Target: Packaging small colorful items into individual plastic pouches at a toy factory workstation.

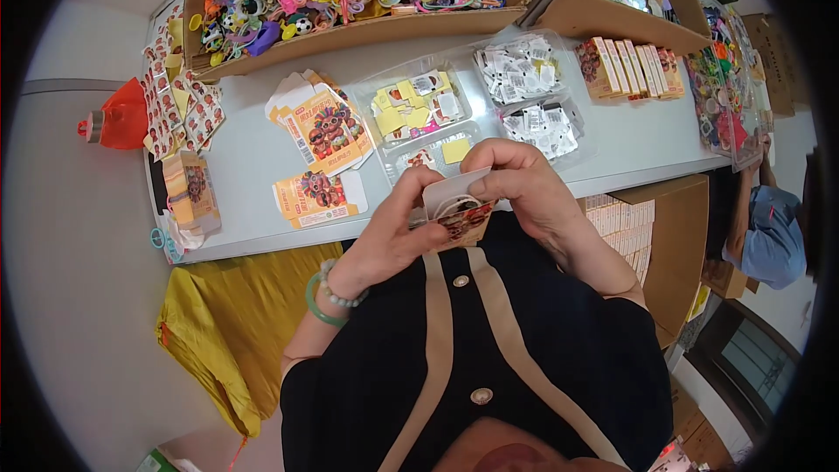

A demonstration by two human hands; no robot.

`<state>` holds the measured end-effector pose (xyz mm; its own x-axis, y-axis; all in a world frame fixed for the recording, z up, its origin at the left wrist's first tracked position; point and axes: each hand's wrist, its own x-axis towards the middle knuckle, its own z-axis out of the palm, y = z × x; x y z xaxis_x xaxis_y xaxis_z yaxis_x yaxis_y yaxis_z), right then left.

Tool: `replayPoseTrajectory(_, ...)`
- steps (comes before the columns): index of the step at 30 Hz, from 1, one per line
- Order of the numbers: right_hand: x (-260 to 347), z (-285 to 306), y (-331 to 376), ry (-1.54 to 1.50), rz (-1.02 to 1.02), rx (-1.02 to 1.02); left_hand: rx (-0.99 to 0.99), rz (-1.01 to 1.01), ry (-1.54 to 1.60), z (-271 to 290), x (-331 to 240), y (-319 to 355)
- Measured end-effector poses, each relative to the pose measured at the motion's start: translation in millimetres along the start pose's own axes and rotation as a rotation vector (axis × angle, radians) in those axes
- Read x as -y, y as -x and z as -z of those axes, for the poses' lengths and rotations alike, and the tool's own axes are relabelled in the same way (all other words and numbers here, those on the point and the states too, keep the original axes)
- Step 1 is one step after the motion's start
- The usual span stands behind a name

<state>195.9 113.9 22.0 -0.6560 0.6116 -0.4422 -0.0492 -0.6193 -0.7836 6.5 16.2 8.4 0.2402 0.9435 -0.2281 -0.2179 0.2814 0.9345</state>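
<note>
My left hand (pixel 393 232), with a green bangle and a beaded bracelet on its wrist, grips a small printed carton (pixel 466 224) in front of my chest. The carton's top stands open with a pale flap (pixel 456 190) raised, and something pale and curved shows at its mouth, too small to name. My right hand (pixel 529 192) pinches the raised flap between thumb and fingers. Just beyond my hands lies a clear compartment tray (pixel 391 157) with yellow slips and white packets. Flattened cartons of the same print (pixel 330 131) lie on the table to the left.
Across the back stand a cardboard box (pixel 367 24) of small toys and another (pixel 612 22) of flat packets. Filled cartons (pixel 629 70) line up at right. An open cardboard box (pixel 677 253) stands below the table edge. A co-worker (pixel 769 227) is at far right. Scissors (pixel 164 243) lie at left.
</note>
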Motion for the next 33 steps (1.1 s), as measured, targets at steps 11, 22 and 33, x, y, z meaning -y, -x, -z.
replayPoseTrajectory(11,-18,-3,12,-0.121,-0.078,-0.052,-0.093,0.305,0.184,-1,-14,7)
replayPoseTrajectory(22,-22,10,17,0.683,0.551,0.046,-0.025,0.378,0.346,7,4,-10)
replayPoseTrajectory(33,-3,13,25,0.909,0.588,0.108,0.075,0.081,-0.048,7,5,-11)
